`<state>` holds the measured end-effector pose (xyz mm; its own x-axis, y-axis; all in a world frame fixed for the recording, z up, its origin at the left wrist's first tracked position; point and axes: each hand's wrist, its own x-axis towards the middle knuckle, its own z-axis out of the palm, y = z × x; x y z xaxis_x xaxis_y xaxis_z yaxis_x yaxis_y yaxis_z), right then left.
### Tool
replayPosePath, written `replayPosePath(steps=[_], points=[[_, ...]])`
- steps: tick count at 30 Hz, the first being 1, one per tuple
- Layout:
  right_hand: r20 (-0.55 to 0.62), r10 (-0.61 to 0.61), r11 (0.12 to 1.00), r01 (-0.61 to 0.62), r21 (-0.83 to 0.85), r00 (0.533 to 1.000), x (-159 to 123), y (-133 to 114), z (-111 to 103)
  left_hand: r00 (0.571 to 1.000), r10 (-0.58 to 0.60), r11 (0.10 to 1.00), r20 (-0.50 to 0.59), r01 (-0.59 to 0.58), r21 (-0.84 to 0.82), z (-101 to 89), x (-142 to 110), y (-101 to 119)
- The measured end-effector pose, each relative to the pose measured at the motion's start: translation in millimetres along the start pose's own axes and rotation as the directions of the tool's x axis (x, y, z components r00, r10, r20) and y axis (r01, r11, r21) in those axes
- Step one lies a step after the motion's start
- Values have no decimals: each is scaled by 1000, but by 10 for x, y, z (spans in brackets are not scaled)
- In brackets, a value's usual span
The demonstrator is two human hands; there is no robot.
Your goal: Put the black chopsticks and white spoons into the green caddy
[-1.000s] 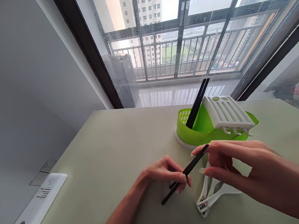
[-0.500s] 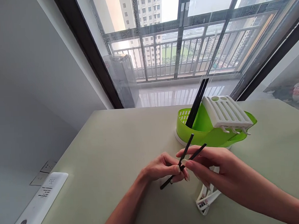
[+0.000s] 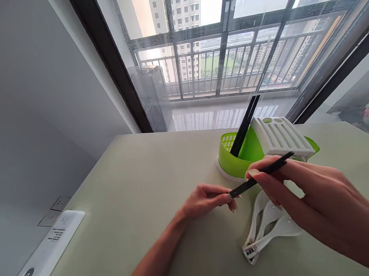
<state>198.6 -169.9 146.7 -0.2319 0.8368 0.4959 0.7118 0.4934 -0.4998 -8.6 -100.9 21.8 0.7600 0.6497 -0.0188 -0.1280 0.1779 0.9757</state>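
Note:
A pair of black chopsticks [image 3: 251,181] is held between my two hands, the sticks lying close together and slanting up to the right. My left hand [image 3: 208,199] pinches their lower left end between thumb and fingers. Farther up, my right hand [image 3: 301,189] grips them with thumb and fingertips. Behind the hands stands a green utensil holder [image 3: 235,164] with a white slotted rack [image 3: 280,135] on its right part. More black chopsticks [image 3: 245,126] lean upright inside its left side. Three white spoons [image 3: 260,231] lie fanned on the table, partly covered by my right hand.
The pale table [image 3: 149,172] reaches back to a large window [image 3: 217,62]. On its left edge lies a long white device [image 3: 51,248] with a round dark button. A wall socket [image 3: 59,204] is beside it.
The chopsticks, crossed before, now lie side by side. My right hand has moved right and a little up along them, uncovering more of the spoons. My left hand has barely shifted.

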Motion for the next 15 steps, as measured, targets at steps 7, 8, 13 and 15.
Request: replayPosePath(steps=[7,8,13,15], points=[[39,-53,999,53,-1,998,17,51,-10,989,13,989,-149,9,145,89,5,44],[54,-59,998,59,4,997,24,58,-6,988,14,987,-154,11,159,100,3,40],[118,-97,995,96,14,988,31,110,27,976,111,967,-189,-62,247,119,27,-47],[109,-62,997,57,51,992,23,133,38,964,176,946,-198,-110,306,108,54,-106]])
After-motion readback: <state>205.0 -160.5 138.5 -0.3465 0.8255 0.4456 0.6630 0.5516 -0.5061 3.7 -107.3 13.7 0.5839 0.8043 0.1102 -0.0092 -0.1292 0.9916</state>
